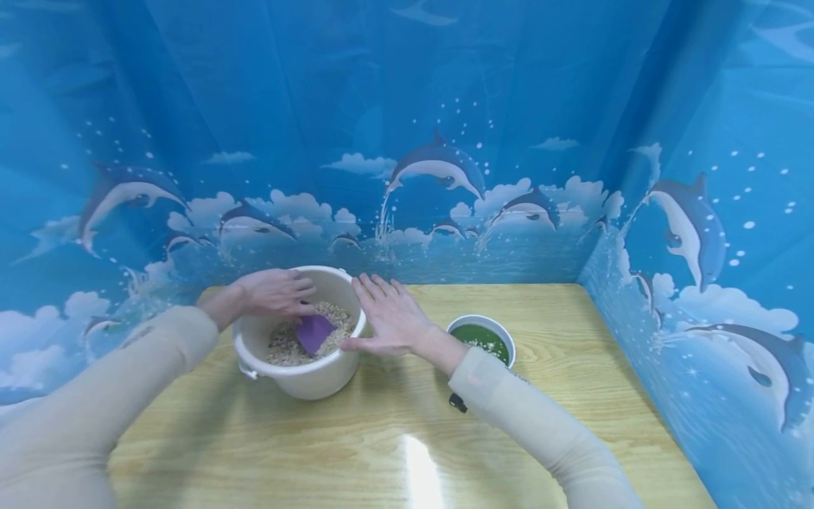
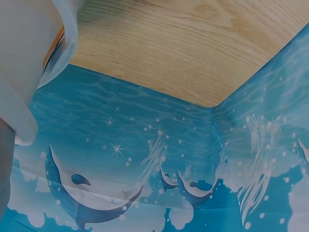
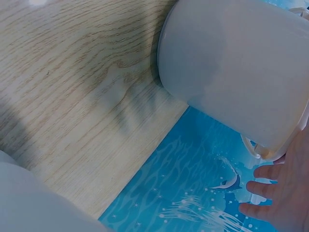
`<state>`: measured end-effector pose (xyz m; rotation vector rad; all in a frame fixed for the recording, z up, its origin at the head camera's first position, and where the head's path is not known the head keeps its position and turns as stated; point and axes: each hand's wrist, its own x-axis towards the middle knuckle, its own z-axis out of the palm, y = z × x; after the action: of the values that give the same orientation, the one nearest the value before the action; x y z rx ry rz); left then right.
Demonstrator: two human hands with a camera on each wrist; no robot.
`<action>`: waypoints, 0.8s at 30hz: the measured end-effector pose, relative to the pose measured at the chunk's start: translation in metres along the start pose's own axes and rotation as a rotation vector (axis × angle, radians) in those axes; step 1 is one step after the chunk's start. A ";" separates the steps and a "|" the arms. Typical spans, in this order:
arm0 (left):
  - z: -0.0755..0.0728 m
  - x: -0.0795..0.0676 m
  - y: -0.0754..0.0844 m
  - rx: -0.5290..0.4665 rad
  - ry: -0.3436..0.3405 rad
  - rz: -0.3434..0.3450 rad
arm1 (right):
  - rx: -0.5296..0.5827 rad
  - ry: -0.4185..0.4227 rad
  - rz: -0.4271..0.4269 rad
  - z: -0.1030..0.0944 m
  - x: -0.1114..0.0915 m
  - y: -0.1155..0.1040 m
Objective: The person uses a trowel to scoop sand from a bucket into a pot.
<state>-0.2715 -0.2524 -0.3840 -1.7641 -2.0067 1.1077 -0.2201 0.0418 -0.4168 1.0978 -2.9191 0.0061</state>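
Observation:
A white bucket with pale flaky grain inside stands on the left of the table. My left hand reaches over its rim and holds a purple scoop, whose blade lies in the grain; the handle is hidden by the fingers. Against the bucket's right rim rests my right hand, its fingers straight and spread. The right wrist view shows this hand beside the bucket's wall. In the left wrist view only a sliver of the left hand appears, and the scoop is out of sight.
Right of the bucket, partly behind the right forearm, is a white-rimmed bowl, green inside, with some grain in it. A small black item shows below the right wrist. Blue dolphin-print sheets surround the wooden table.

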 end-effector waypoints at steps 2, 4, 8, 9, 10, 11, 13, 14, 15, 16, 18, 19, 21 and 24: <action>0.001 0.001 0.001 -0.004 0.015 -0.002 | 0.002 -0.001 0.001 0.000 0.000 0.000; 0.002 0.001 0.002 -0.013 0.039 -0.007 | 0.001 -0.003 0.000 0.000 0.000 0.000; 0.004 0.002 0.003 -0.023 0.074 -0.013 | 0.005 -0.008 0.001 -0.001 0.000 0.000; 0.004 0.002 0.003 -0.022 0.078 -0.015 | 0.006 -0.009 0.002 -0.001 0.000 0.000; 0.004 0.001 0.003 -0.020 0.080 -0.015 | 0.006 -0.010 0.003 -0.001 0.000 0.000; 0.005 0.001 0.003 -0.019 0.082 -0.015 | 0.007 -0.011 0.004 0.000 0.000 0.000; 0.004 0.001 0.003 -0.017 0.082 -0.017 | 0.007 -0.010 0.005 0.000 0.000 -0.001; 0.004 0.001 0.004 -0.016 0.083 -0.018 | 0.010 -0.009 0.006 0.000 0.000 -0.001; 0.004 0.001 0.004 -0.024 0.086 -0.020 | 0.009 -0.009 0.006 0.000 0.000 -0.001; 0.004 0.001 0.005 -0.036 0.091 -0.022 | 0.008 -0.010 0.005 0.001 0.000 -0.001; 0.004 0.002 0.007 -0.068 0.103 -0.028 | 0.005 -0.010 0.004 0.001 0.000 -0.001; 0.003 0.002 0.008 -0.084 0.110 -0.031 | 0.004 -0.010 0.003 0.001 0.000 -0.001; 0.003 0.003 0.010 -0.114 0.121 -0.036 | 0.000 -0.003 0.001 0.001 0.000 -0.001; 0.003 0.004 0.012 -0.120 0.121 -0.045 | 0.003 0.004 0.003 0.001 0.000 -0.001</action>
<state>-0.2654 -0.2500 -0.3947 -1.7870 -2.0676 0.8618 -0.2194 0.0414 -0.4178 1.0933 -2.9183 0.0123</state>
